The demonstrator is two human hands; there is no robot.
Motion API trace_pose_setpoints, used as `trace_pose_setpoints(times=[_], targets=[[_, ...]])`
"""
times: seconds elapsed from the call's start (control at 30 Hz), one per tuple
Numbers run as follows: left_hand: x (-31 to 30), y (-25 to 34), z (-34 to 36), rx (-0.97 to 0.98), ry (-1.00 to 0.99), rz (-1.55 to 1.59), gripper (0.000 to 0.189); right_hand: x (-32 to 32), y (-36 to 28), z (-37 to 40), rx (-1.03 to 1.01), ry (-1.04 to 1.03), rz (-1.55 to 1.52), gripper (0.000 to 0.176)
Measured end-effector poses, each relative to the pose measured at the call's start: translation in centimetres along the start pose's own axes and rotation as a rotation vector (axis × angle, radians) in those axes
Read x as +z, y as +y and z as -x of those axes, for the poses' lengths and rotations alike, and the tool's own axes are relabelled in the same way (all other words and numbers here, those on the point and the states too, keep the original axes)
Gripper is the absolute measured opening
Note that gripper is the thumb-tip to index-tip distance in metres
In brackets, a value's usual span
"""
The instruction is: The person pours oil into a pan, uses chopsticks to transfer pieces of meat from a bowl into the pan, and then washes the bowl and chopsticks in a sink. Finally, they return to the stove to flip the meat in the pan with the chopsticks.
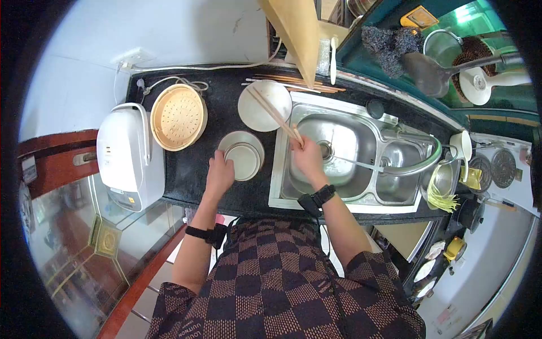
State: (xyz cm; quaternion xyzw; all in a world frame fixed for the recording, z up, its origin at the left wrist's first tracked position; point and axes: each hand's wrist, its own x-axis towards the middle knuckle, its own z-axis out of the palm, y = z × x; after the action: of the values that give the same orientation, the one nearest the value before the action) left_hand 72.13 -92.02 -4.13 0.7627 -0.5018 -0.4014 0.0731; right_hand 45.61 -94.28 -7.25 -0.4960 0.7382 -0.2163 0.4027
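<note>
Chopsticks (276, 117) are pinched in the right hand (306, 158), and the rim of the nested bowls (243, 164) is pinched by the left hand (220, 174).
The chopsticks are gripped near 1 end by the right hand's closed fingers, above the left part of the sink (355, 141), and are slanted away to the left over the white bowl (257, 114); whether the tips touch it cannot be told. The nested bowls are set on the black counter (189, 186), just right of the left hand and nearer the body than the white bowl. Farther left, the basket (179, 118) is placed beside the white appliance (127, 152). Behind the white bowl, loose sticks (324, 88) are laid along the wall.
</note>
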Motion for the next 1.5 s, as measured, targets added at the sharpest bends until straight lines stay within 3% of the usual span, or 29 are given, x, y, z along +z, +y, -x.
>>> trace_pose_setpoints(times=[0.2,0.27,0.4,0.47,0.5,0.57,0.67,0.77,0.9,1.0,1.07,1.17,1.4,1.5], targets=[[0.4,0.3,0.8,0.008,0.084,-0.122,0.043,-3.7,0.7,-2.5,-0.039,0.057,-0.097,0.025],[0.4,0.6,0.9,0.067,0.239,-0.217,0.048,-3.5,0.9,-3.9,-0.008,0.104,-0.070,0.025],[2.0,-3.4,-0.6,0.032,0.317,-0.115,0.060,-3.6,0.5,-5.5,-0.006,0.164,-0.090,0.027],[2.4,-5.8,-1.8,-0.106,0.181,0.351,0.071,-3.7,0.6,-6.5,-0.006,0.178,-0.104,0.027],[1.8,-5.8,-1.8,-0.105,0.185,0.340,0.071,-3.6,0.8,-7.0,-0.004,0.202,-0.109,0.028],[-1.2,-2.0,-0.5,-0.390,-0.241,0.895,0.075,-3.0,0.7,-7.7,-0.086,0.269,-0.201,0.028],[-0.1,-2.7,-0.5,-0.382,-0.255,0.970,0.071,-2.3,0.3,-8.0,-0.036,0.330,-0.360,0.028],[0.7,-2.7,-0.5,-0.410,-0.196,1.066,0.064,-1.1,0.8,-8.7,-0.115,0.476,-0.490,0.026],[1.2,-2.4,-0.5,-0.393,-0.161,1.070,0.060,-1.2,0.5,-9.1,-0.012,0.475,-0.432,0.025],[1.7,-3.4,-0.7,-0.410,-0.152,1.074,0.057,-2.2,-0.9,-8.2,0.129,0.318,-0.526,0.024],[1.9,-3.2,-0.5,-0.418,-0.120,1.127,0.053,-2.3,-0.2,-8.0,-0.069,0.362,-0.372,0.025],[2.0,-2.7,-0.8,-0.401,-0.149,1.159,0.050,-3.5,-0.2,-7.4,0.078,0.241,-0.314,0.027],[1.1,-2.8,-0.5,-0.365,-0.101,1.189,0.051,-5.7,0.3,-4.8,-0.023,0.278,-0.284,0.028],[-0.6,-0.2,0.2,-0.318,-0.064,1.163,0.048,-7.0,0.4,-2.0,-0.021,0.160,-0.214,0.028]])
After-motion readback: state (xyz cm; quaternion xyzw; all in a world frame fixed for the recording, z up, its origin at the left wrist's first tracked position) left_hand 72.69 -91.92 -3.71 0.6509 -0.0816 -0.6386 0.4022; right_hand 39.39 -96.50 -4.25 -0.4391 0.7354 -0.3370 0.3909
